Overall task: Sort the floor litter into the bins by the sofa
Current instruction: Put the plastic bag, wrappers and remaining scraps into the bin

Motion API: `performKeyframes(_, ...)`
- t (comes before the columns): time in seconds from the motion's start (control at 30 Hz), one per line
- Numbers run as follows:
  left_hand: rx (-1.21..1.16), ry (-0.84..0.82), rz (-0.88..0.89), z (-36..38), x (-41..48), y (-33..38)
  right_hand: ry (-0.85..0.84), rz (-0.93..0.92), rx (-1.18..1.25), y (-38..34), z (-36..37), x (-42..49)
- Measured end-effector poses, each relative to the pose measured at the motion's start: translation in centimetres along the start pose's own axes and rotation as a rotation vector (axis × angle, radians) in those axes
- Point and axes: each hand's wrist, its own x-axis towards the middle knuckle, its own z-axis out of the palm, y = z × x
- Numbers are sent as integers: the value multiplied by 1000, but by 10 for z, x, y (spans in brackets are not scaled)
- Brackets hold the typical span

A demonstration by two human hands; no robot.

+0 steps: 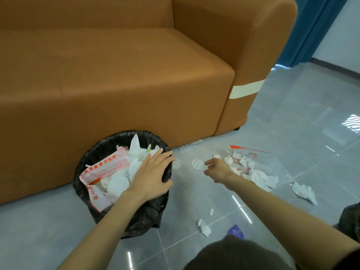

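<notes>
The left hand (151, 175) lies flat, fingers spread and released, over the near rim of the black-lined bin (97, 151), which stands against the sofa (116, 75). The right hand (218, 170) hovers loosely curled, grasping nothing, just beside the litter pile (259, 176) on the floor (292, 117).

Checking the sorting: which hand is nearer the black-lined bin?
Left. The left hand rests on the bin; the right hand is apart to its right, beside the tissue pile.

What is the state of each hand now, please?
Left hand: open, flat over the litter in the black bin.
Right hand: open, loosely curled, holding nothing.
</notes>
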Motion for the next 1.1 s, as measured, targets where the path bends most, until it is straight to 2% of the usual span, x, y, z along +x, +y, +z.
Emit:
performKeyframes(0.13, -35, 148, 55, -6, -2, -23, -38, -133, -182, -2, 30, 30)
performKeyframes(0.23, -85, 219, -26, -6, -4, -43, -121, -180, -293, -4, 60, 56)
performKeyframes(0.4, -161, 241, -138, 1, -5, -61, -221, -269, -503, -7, 105, 94)
performKeyframes(0.63, -179, 262, -166, 7, -2, -62, -366, -243, -735, -2, 131, 120)
performKeyframes(0.83, -182, 271, -162, 6, -4, -62, -214, -352, -884, 11, 129, 107)
performKeyframes(0.97, -151, 285, -183, 3, -2, -59, -193, -295, -971, 27, 115, 94)
performKeyframes(1.1, -82, 320, -227, 1, 4, -53, -63, -201, -818, 37, 97, 94)
